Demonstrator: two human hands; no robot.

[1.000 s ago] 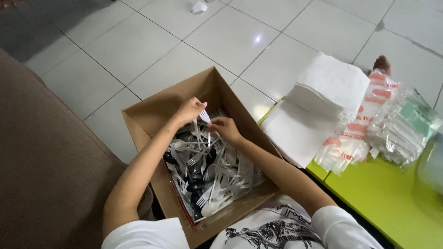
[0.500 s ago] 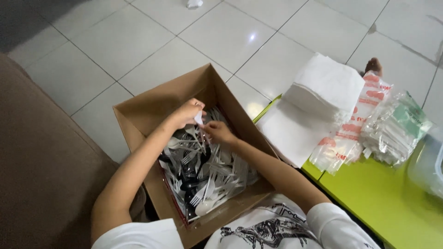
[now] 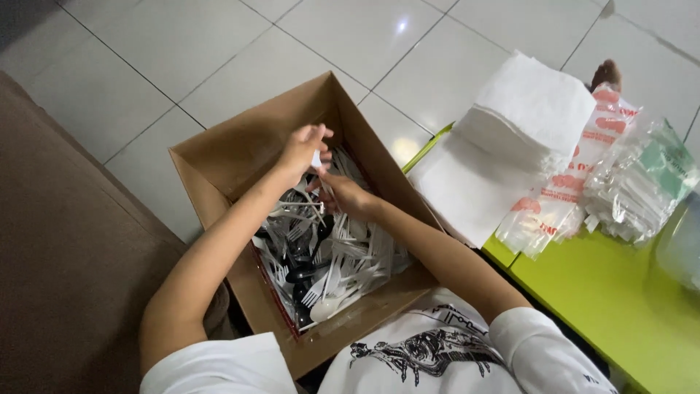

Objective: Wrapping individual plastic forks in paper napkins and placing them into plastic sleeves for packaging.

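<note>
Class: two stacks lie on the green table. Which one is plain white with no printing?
The stack of white paper napkins, nearest the cardboard box; the clear plastic bags beside it carry red printing.

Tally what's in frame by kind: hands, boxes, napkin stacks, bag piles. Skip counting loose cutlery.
Hands: 2, left hand and right hand, both in the box
Cardboard box: 1
White napkin stack: 1
Piles of clear plastic bags: 2, red-printed, green-tinted
Total: 6

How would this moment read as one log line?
left hand: holds small white piece | right hand: in cutlery | box: open | napkins: on green table
</note>
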